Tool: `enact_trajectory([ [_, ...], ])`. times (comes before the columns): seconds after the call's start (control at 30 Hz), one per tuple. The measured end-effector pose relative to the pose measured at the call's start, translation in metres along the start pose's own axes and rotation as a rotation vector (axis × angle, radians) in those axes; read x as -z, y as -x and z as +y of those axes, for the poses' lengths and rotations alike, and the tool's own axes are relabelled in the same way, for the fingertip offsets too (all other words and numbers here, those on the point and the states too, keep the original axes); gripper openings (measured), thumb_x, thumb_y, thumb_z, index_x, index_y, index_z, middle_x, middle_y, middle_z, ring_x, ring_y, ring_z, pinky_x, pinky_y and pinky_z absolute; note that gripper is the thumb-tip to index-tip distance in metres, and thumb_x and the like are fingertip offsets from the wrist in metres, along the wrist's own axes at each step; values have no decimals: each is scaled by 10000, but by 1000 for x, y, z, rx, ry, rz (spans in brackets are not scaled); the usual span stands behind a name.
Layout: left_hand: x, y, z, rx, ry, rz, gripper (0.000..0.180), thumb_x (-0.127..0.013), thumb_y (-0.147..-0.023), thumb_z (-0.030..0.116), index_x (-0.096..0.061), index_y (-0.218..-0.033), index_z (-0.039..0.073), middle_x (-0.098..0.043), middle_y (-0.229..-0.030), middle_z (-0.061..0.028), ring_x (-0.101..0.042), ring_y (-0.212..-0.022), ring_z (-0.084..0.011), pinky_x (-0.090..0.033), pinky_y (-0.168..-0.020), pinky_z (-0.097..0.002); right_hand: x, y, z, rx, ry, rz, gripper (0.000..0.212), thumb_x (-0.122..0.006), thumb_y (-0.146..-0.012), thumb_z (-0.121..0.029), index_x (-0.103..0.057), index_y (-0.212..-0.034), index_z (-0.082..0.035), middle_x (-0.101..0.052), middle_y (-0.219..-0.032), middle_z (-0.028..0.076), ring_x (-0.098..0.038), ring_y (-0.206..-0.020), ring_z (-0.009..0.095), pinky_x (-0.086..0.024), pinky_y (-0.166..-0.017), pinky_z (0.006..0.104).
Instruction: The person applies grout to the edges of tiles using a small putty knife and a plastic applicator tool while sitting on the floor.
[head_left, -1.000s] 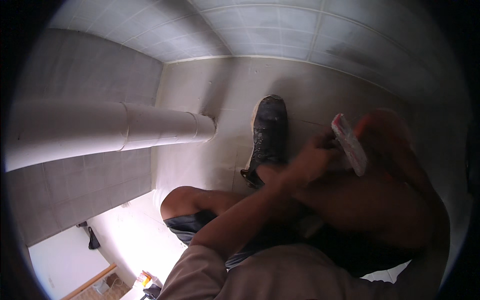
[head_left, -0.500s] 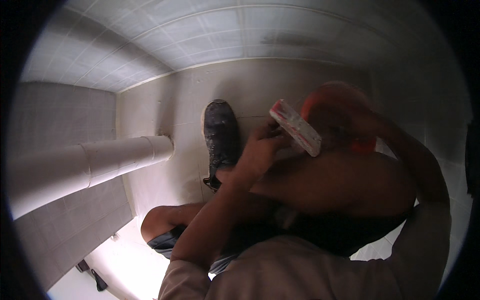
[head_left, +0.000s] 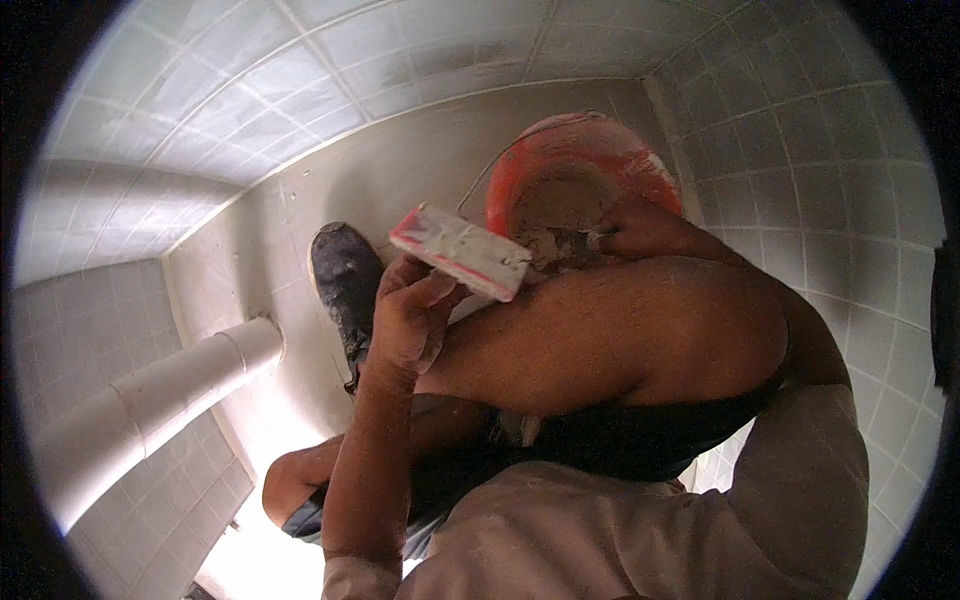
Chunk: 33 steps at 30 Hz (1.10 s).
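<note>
My left hand [head_left: 408, 322] is raised in front of me and grips a flat rectangular float [head_left: 460, 251] with a red edge and a face smeared with grey paste. The float is tilted and sits just left of a red bucket [head_left: 640, 165] that stands in the tiled corner. Grey paste [head_left: 555, 215] fills the bucket. My right hand [head_left: 640, 226] reaches over my bent bare knee [head_left: 620, 335] into the bucket, fingers curled in the paste. What the fingers enclose is hidden.
My dark shoe [head_left: 345, 275] is planted on the pale floor beside the float. A white pipe [head_left: 150, 400] runs along the left wall near the floor. Tiled walls [head_left: 830, 170] close in on the right and behind the bucket.
The view swung right and the red bucket came fully into sight. The float stayed in my left hand and shifted left in the picture. My right hand now reaches into the bucket.
</note>
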<state>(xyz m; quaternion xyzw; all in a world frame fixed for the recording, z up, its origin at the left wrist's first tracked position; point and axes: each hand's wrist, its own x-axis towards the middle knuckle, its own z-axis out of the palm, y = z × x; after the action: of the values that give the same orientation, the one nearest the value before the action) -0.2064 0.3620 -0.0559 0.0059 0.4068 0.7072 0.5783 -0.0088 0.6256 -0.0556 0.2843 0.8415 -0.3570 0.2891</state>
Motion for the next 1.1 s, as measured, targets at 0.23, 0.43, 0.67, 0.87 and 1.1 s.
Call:
enact_trajectory([
  [0.23,7,-1,-3,59,-128,-27,563,-588,-903,99,-407,-1424,-17,-568,-1352,-185,-583,-1224,-358,-465,-1051,-507,-16,-12,3,47,-4,32,268,-663,-878,-179,-715,-1081,-12,-719,-951,169,-699,-877,262,-522,-823,398],
  [0.43,4,-2,-5,74,-110,18,568,-601,-883,88,-416,-1409,-23,-590,-1320,-189,-599,-1203,-360,-480,-1040,-503,-2,5,-8,159,-42,59,318,-672,-885,-165,-686,-1171,-29,-711,-1049,169,-688,-979,270,-510,-887,401],
  [0.67,23,3,-12,-58,-6,13,596,-625,-854,93,-419,-1401,-24,-593,-1298,-199,-598,-1194,-365,-484,-1038,-500,21,54,-44,476,-276,181,399,-682,-892,-148,-652,-1277,-50,-702,-1163,170,-675,-1097,278,-495,-961,404],
  [0.87,-5,11,5,-197,14,70,496,-620,-860,49,-494,-1329,-52,-607,-1289,-183,-610,-1182,-303,-481,-1016,-449,19,70,-7,328,-371,402,403,-703,-877,-73,-643,-1271,-12,-662,-1262,161,-618,-1161,198,-467,-1009,368],
  [1.1,-64,-16,12,-80,123,-153,426,-526,-928,-32,-477,-1351,-53,-607,-1283,-205,-658,-1113,-299,-550,-949,-409,19,49,-50,850,-431,702,452,-701,-917,-183,-589,-1343,-86,-600,-1363,191,-545,-1294,347,-453,-1053,466],
])
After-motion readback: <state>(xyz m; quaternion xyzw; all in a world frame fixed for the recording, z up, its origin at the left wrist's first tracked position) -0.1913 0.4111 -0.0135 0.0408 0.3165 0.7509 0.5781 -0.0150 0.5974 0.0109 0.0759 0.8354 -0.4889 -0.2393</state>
